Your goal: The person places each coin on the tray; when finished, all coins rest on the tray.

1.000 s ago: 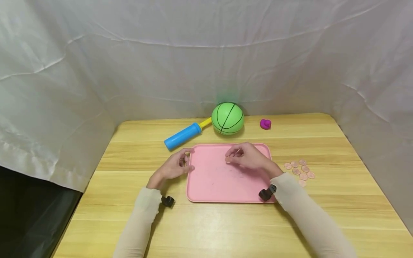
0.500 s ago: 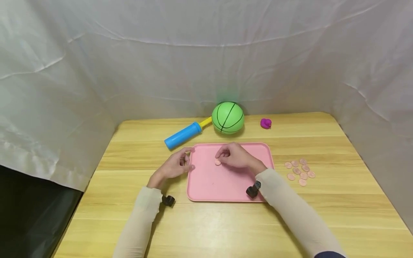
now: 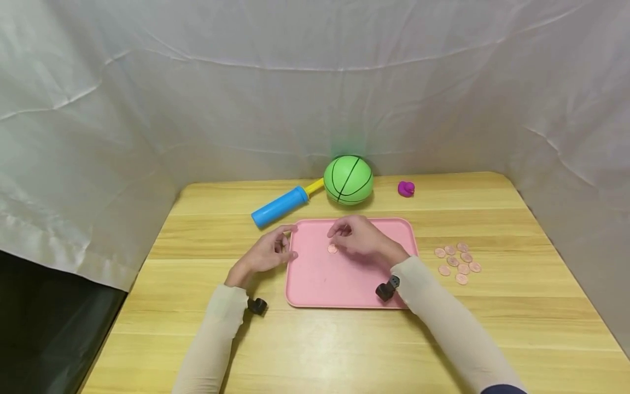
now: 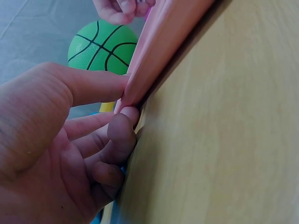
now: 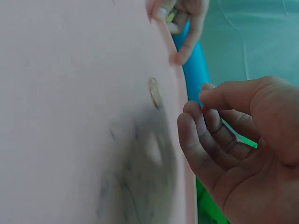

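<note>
While L hand (image 3: 266, 251) touches pink tray (image 3: 315, 287), fingers spread, R hand (image 3: 361, 236), loosely parted, hovers nr coin (image 3: 332, 249).

High head view, two close wrist views.
The head camera looks forward and down across the tabletop (image 3: 315, 350); the left wrist's faces low along the pink tray (image 3: 315, 287); the right wrist's looks closely over it. Head and left share the green ball (image 4: 100, 44); head and right, the tray's coin (image 5: 154, 92).
</note>
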The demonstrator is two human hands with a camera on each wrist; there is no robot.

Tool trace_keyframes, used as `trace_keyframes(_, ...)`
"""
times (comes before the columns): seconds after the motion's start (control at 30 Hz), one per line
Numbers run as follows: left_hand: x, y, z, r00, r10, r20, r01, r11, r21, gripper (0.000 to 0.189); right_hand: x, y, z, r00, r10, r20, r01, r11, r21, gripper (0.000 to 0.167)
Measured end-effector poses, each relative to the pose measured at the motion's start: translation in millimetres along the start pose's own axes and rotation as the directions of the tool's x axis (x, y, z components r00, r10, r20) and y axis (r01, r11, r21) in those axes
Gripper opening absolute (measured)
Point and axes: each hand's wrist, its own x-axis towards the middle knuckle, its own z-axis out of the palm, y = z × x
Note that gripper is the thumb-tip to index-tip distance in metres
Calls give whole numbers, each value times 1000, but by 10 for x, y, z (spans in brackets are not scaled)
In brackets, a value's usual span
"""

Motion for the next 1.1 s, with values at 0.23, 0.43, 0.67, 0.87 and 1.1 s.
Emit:
trace_keyframes(0.23,-6,20,3,999,-45,30,46,999,-2,72,-224,62,-235,996,79,-31,-77,994,72,22)
trace_keyframes(0.43,-5,14,-7,999,-43,25,44,999,-9,73,-476,271,-473,992,9,-129,-12,1000,-21,21)
trace_keyframes(0.67,-27,-5,-7,999,-45,21,46,999,-24,73,-832,456,-767,973,53,-224,-70,995,-70,21)
trace_keyframes(0.87,-19,-26,-9,999,-39,29,39,999,-21,73,-1125,626,-989,956,85,-282,-126,983,-130,22)
trace_keyframes(1.1,-30,-10,-34,997,-47,54,48,999,-17,74,-1373,837,-1119,943,120,-310,-174,973,-152,25)
